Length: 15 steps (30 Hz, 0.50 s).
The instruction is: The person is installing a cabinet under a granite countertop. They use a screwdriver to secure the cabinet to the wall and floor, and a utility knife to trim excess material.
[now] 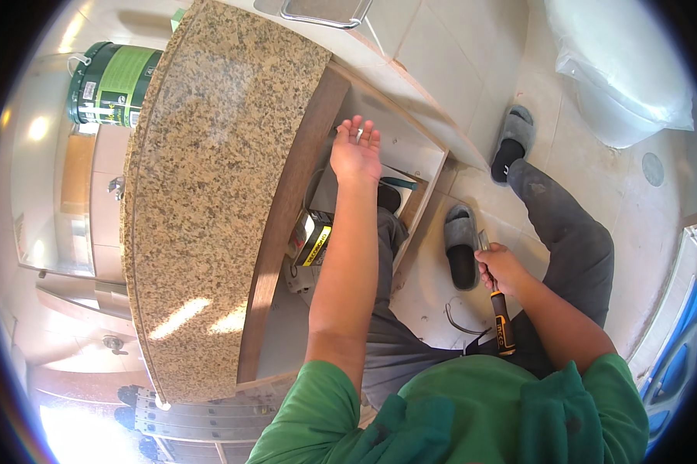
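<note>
While the left hand (356, 161), at upper centre of the head view, extends over the cabinet (401, 139), fingers half-curled, its hold on a small pale item (358, 134) cannot be determined; right of centre, the right hand (503, 271) is wrapped around a tool (504, 323).

one black-handled tool (504, 325), two slippers (462, 224)

Pretty sure this is a bathroom: tiled floor (569, 147) with a round drain (652, 168), a white plastic-wrapped fixture (627, 69) that looks like a toilet, plus a speckled stone counter (209, 155) over an open cabinet (406, 147).
</note>
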Available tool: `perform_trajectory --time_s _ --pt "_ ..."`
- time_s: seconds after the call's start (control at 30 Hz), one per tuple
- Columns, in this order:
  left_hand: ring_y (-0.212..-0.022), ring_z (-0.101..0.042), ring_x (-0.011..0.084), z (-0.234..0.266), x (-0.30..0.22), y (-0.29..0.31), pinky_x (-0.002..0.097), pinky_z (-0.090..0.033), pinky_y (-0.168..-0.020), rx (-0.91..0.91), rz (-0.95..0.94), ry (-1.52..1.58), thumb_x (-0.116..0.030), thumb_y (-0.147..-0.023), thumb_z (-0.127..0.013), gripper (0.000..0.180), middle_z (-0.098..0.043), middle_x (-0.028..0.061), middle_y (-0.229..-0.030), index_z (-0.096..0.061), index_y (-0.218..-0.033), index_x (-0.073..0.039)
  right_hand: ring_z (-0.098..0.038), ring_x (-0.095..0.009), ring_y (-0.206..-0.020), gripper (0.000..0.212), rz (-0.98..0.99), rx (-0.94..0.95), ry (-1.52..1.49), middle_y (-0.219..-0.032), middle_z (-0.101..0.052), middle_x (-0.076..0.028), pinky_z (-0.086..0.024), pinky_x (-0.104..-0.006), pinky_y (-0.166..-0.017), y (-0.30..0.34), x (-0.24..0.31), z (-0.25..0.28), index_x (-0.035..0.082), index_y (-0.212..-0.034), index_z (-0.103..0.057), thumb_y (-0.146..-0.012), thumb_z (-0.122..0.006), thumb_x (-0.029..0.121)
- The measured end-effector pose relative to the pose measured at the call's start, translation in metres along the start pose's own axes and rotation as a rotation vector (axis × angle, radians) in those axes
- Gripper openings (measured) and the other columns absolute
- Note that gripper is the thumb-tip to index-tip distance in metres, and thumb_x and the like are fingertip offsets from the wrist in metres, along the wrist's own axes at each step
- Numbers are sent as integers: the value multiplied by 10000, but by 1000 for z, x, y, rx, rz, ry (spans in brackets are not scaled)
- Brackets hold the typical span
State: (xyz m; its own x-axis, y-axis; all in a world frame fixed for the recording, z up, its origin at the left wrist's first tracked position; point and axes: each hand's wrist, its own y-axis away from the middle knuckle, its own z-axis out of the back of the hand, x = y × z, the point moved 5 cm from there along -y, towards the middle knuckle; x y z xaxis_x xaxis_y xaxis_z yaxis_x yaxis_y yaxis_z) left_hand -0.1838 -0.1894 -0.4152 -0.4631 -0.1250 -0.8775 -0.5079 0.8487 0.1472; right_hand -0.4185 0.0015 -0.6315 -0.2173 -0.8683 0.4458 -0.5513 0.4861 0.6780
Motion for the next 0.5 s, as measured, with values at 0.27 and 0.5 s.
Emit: perform_trajectory --time_s 0.27,0.5 --pt "-1062 -586 228 -20 -7 -18 405 -495 -932 112 26 75 -170 -1059 -441 392 -549 64 -1346 -425 -1428 -39 -440 -137 -535 160 5 0 5 -715 -474 -13 -358 -337 -479 -2 -1 2 117 -929 -473 -951 -616 187" --pt "-1029 -603 216 -43 1 -27 399 -511 -922 129 70 119 -160 -1054 -477 338 -585 58 -1284 -479 -1364 -23 -452 -133 -532 155 -8 -4 -6 -712 -482 -8 -364 -330 -461 -5 -3 3 120 -933 -490 -949 -626 193"
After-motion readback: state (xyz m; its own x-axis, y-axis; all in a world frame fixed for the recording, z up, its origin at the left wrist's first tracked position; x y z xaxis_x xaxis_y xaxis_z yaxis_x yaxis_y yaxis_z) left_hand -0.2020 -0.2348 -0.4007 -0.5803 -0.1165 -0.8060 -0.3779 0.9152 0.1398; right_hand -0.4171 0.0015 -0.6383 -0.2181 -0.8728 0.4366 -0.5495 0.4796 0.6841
